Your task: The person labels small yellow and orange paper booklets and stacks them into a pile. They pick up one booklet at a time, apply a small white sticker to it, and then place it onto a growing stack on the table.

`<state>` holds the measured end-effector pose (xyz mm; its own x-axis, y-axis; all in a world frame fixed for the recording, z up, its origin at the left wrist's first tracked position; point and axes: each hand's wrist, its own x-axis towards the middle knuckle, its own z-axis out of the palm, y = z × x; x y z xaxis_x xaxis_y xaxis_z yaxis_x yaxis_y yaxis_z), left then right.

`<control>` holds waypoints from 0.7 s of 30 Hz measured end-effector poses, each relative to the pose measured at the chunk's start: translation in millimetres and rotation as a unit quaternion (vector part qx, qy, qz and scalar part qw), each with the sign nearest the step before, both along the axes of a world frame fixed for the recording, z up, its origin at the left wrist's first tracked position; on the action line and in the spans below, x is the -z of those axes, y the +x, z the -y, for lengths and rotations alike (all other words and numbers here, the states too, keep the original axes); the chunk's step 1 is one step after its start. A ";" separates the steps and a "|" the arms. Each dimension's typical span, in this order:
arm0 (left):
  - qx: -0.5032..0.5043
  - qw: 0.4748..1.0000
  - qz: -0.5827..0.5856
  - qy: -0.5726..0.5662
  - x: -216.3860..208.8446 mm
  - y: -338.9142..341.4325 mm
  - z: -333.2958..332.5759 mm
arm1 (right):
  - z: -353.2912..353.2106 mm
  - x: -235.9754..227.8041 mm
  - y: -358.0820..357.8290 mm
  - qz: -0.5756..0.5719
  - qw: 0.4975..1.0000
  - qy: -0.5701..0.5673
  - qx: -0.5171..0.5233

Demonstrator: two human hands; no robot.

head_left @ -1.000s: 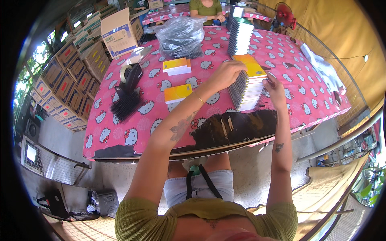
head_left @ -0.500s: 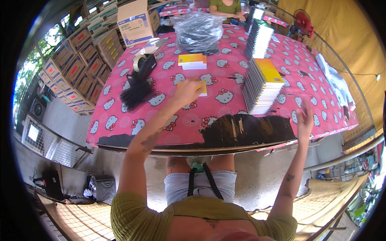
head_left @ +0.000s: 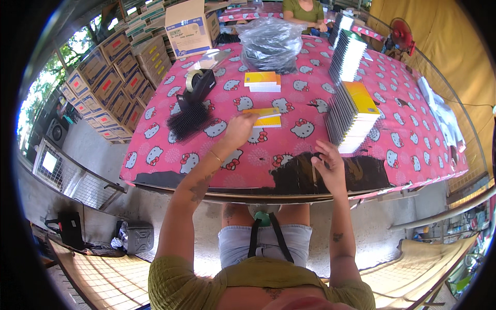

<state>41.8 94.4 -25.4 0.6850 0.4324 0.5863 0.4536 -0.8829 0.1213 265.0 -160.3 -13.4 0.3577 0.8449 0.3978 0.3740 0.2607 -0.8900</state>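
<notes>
Yellow-covered notepads with white page edges and dark spiral bindings rise in a tall stack [head_left: 364, 98] on the right part of the table [head_left: 248, 170], which is spread with pink cloth printed with white cat faces. Behind it stands a taller stack of white-edged pads with dark bindings and a green top [head_left: 350, 56]. Judged from how things lie, most of the pads in view are already gathered into these stacks. Outside them are a small pile of yellow-covered white pads [head_left: 261, 80] farther back at the middle and, nearer the person, a thin yellow-covered pad [head_left: 264, 111] in hand above another yellow-covered pad [head_left: 268, 122] lying on the cloth. How many pads each pile holds cannot be told.

The left hand [head_left: 241, 129] reaches forward and inward, its forearm slanting up from the lower left. Its grip is closed at the left end of the thin pad, which seems tilted up from the one below; whether it is fully clear cannot be told. The fingertips are partly hidden behind the knuckles.

The right hand [head_left: 331, 168] is raised over the bare black patch [head_left: 294, 173] at the table's front edge, just before the foot of the yellow stack. Its forearm is nearly upright, the fingers loosely curved, the thumb apart, with nothing visible in the grip.
</notes>
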 end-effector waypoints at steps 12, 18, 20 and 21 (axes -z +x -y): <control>0.161 0.971 0.120 -0.131 -11.4 -10.7 122.5 | -15.7 65.3 -31.8 -0.130 0.988 -0.057 -0.064; -0.269 0.962 -0.045 0.020 28.5 -152.9 -26.3 | -22.7 62.9 -36.4 -0.132 0.986 -0.068 -0.075; -0.245 0.961 -0.110 0.065 43.4 -167.9 -45.7 | -27.1 55.3 -42.7 -0.175 0.977 -0.063 -0.108; -0.233 0.958 -0.141 0.089 47.6 -173.1 -50.5 | -28.8 51.6 -45.5 -0.194 0.971 -0.059 -0.125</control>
<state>-131.3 144.9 -73.0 0.5837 0.6405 0.4990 0.7962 -0.5719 -0.1973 219.5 -131.5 -65.0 0.2396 0.9561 0.1686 -0.0578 0.1874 -0.9806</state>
